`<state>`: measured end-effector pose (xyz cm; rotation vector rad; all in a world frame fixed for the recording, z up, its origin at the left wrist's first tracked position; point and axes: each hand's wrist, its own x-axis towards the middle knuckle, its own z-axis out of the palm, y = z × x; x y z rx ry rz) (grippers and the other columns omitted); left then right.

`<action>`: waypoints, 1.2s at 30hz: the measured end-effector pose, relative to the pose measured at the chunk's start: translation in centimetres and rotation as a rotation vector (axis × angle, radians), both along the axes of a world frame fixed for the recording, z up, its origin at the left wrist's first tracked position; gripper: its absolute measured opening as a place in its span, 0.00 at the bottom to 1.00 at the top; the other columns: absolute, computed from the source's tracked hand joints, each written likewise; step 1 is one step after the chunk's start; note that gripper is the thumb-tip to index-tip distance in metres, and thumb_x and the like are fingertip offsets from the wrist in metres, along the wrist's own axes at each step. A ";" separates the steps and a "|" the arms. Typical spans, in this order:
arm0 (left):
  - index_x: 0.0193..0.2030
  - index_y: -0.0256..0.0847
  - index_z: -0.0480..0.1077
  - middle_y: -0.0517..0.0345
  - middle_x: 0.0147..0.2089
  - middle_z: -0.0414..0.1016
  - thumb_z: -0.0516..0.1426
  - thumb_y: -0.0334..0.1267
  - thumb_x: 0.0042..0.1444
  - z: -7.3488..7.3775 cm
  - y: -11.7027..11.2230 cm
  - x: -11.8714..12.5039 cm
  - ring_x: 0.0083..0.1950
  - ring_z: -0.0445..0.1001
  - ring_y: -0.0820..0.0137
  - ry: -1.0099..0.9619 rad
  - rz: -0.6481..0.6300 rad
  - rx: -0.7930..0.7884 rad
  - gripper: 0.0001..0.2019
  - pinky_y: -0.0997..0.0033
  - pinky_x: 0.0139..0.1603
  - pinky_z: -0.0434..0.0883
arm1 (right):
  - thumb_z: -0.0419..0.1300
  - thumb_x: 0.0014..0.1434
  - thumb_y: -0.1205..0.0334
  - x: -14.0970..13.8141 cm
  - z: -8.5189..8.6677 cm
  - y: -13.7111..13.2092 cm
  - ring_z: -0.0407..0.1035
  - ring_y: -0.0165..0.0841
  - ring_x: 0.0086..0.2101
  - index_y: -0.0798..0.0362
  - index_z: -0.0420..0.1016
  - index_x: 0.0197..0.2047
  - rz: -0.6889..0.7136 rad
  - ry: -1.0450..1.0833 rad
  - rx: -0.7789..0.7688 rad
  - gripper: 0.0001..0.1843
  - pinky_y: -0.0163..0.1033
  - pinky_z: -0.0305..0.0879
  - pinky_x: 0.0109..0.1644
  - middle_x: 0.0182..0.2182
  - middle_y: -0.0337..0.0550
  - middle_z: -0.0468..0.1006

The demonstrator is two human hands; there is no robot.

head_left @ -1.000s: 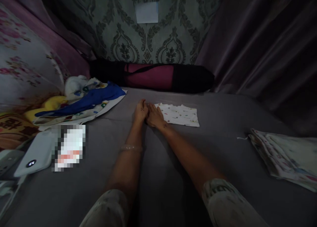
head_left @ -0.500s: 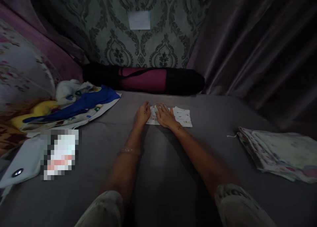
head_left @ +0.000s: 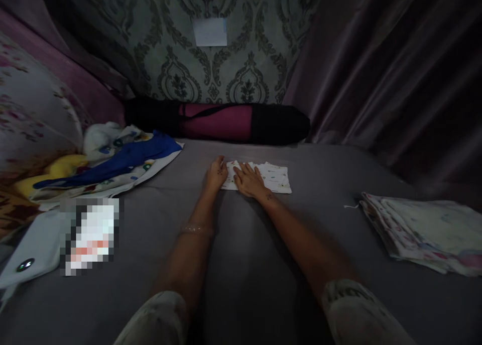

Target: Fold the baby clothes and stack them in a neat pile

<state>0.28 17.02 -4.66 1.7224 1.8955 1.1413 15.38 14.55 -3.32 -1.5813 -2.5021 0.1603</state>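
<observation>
A small folded white cloth (head_left: pixel 277 178) with a sparse coloured print lies flat on the grey bed sheet in front of me. My right hand (head_left: pixel 250 180) rests palm down on the cloth, left of its middle, with the fingers spread. At the cloth's left edge is my left hand (head_left: pixel 217 174), turned on its side with the fingers curled in and closed on that edge. The fingertips of this hand are partly hidden. A clear bracelet (head_left: pixel 196 229) circles my left forearm.
A black and pink roll-shaped bag (head_left: pixel 216 121) lies along the wall. On the left are a blue cloth (head_left: pixel 150 146), yellow and white plush items, a pale device (head_left: pixel 35 247) and a blurred-out object. A folded printed cloth stack (head_left: pixel 425 232) sits at the right.
My right hand has shifted slightly left across the cloth, and its fingers lie flatter. My left hand stays at the left edge. The cloth keeps its place.
</observation>
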 end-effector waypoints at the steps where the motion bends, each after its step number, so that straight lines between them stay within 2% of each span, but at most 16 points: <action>1: 0.60 0.38 0.67 0.47 0.59 0.73 0.49 0.35 0.63 0.1 -0.1 0.0 0.60 0.71 0.63 -0.003 0.004 -0.005 0.20 0.65 0.61 0.65 | 0.38 0.70 0.53 0.1 0.2 0.0 0.42 0.42 0.68 0.52 0.54 0.70 -0.001 0.003 -0.026 0.29 0.57 0.38 0.69 0.70 0.46 0.50; 3: 0.60 0.39 0.67 0.46 0.59 0.72 0.49 0.35 0.63 0.1 -0.1 0.1 0.60 0.70 0.63 -0.002 0.003 -0.007 0.20 0.64 0.61 0.65 | 0.37 0.70 0.53 0.6 0.6 0.0 0.41 0.41 0.68 0.53 0.52 0.71 -0.019 0.010 -0.055 0.30 0.57 0.37 0.69 0.70 0.47 0.49; 8: 0.61 0.39 0.67 0.46 0.60 0.72 0.49 0.35 0.63 -0.1 0.0 0.0 0.61 0.70 0.62 0.009 -0.002 -0.010 0.20 0.63 0.61 0.65 | 0.36 0.70 0.53 2.3 0.7 0.0 0.39 0.42 0.69 0.54 0.52 0.71 -0.117 -0.001 -0.011 0.30 0.59 0.30 0.69 0.71 0.48 0.48; 17: 0.61 0.39 0.67 0.45 0.59 0.73 0.49 0.36 0.63 -0.3 0.2 -0.1 0.59 0.72 0.61 0.049 -0.012 -0.039 0.20 0.62 0.60 0.66 | 0.38 0.70 0.54 2.7 -0.4 -0.2 0.42 0.42 0.68 0.51 0.54 0.70 -0.159 0.015 -0.039 0.29 0.60 0.34 0.69 0.70 0.46 0.50; 23: 0.61 0.38 0.66 0.45 0.59 0.73 0.48 0.37 0.64 -0.3 0.0 -0.1 0.59 0.72 0.62 0.056 -0.019 -0.008 0.20 0.64 0.60 0.66 | 0.36 0.70 0.52 3.4 0.2 0.1 0.40 0.41 0.69 0.52 0.50 0.71 -0.131 0.054 -0.109 0.30 0.59 0.34 0.69 0.71 0.47 0.47; 28: 0.61 0.38 0.67 0.44 0.59 0.73 0.49 0.36 0.63 -0.3 0.1 0.1 0.60 0.71 0.60 0.065 -0.005 -0.018 0.20 0.62 0.61 0.65 | 0.35 0.70 0.54 5.2 0.8 0.2 0.39 0.40 0.69 0.53 0.50 0.71 -0.200 0.037 -0.061 0.30 0.60 0.32 0.69 0.71 0.46 0.47; 36: 0.61 0.40 0.66 0.45 0.58 0.74 0.48 0.37 0.64 -0.4 -0.1 0.2 0.60 0.71 0.61 0.082 -0.037 -0.024 0.20 0.62 0.60 0.66 | 0.34 0.70 0.54 6.3 -0.7 0.1 0.37 0.40 0.69 0.54 0.50 0.71 -0.219 0.006 -0.059 0.30 0.58 0.33 0.70 0.71 0.46 0.47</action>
